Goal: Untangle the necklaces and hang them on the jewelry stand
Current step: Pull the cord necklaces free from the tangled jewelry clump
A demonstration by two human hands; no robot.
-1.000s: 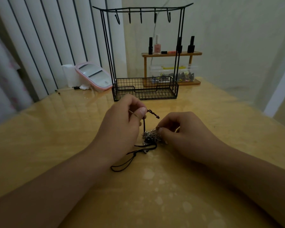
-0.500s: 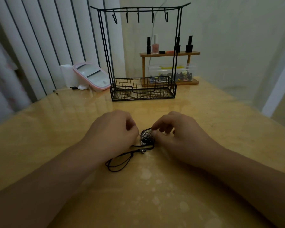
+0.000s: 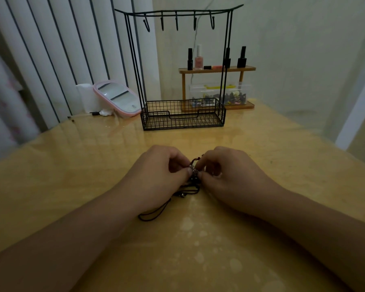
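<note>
A tangle of necklaces, black cord and silvery chain, lies on the yellow table between my hands. My left hand pinches the knot from the left and my right hand pinches it from the right, fingertips almost touching. A loop of black cord trails toward me under my left wrist. The black wire jewelry stand stands beyond the hands, its top bar hooks bare and its basket base holding nothing I can see.
A pink-framed mirror and a white tissue roll sit left of the stand. Behind it a wooden shelf carries nail polish bottles over a clear box. The table's right edge drops off near the doorway.
My left hand came down from a raised pull on the black cord and closed in on the knot. Both hands now pinch the tangle close together.
</note>
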